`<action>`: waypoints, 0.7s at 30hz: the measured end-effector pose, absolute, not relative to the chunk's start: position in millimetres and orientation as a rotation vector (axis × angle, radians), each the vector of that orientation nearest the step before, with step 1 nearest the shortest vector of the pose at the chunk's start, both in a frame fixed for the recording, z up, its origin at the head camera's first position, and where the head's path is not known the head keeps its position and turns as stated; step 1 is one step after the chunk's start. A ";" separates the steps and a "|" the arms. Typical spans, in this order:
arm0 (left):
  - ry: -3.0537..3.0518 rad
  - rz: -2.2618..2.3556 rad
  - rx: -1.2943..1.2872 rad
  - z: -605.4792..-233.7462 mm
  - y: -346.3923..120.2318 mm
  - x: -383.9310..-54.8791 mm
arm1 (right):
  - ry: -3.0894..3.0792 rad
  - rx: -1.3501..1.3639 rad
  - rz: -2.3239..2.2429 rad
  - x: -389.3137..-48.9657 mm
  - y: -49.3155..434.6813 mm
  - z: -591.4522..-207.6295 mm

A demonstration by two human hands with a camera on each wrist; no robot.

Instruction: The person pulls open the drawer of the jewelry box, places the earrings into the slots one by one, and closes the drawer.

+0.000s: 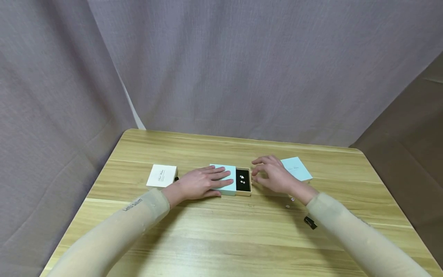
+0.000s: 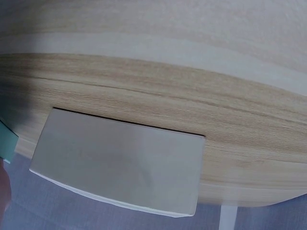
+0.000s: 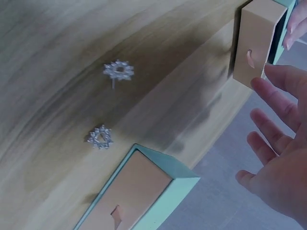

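My left hand (image 1: 202, 184) lies with straight fingers across the mint-green sleeve of a small jewellery box (image 1: 229, 190). Its tan drawer (image 1: 243, 193) is pulled partway out to the right, showing a black insert with a pair of small earrings (image 1: 242, 177). My right hand (image 1: 275, 177) hovers just right of that drawer, fingers parted, slightly bent and holding nothing. In the right wrist view, the fingertips (image 3: 261, 84) are right by the drawer's front (image 3: 256, 36), which has a small ribbon tab.
A white box (image 1: 160, 176) with dark lettering sits left of my left hand. Behind my right wrist is another mint-green box (image 1: 297, 169). Two flower-shaped sparkling earrings (image 3: 118, 71) lie loose on the wooden table (image 1: 221, 242). A small black object (image 1: 310, 222) lies near my right forearm.
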State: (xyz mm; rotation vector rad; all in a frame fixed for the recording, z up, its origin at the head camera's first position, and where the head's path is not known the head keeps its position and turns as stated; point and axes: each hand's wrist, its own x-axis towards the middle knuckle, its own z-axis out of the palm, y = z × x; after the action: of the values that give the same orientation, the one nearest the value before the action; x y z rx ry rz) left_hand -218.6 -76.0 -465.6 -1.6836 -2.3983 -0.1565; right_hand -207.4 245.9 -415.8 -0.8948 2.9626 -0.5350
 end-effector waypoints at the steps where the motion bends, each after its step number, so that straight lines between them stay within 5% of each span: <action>1: -2.397 -0.156 -1.684 -465.6 -75.9 -218.6 | 2.958 -0.893 -0.535 -206.8 246.2 -416.9; 21: -2.420 -0.132 -1.678 -465.5 -73.6 -218.0 | 2.984 -0.941 -0.543 -206.2 247.4 -442.2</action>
State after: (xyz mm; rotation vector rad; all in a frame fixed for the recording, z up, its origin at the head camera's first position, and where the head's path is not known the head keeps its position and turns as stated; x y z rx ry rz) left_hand -218.0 -73.6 -465.5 -1.6783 -2.4197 -0.1320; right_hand -206.2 247.4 -442.2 -0.9415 2.9840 -0.5428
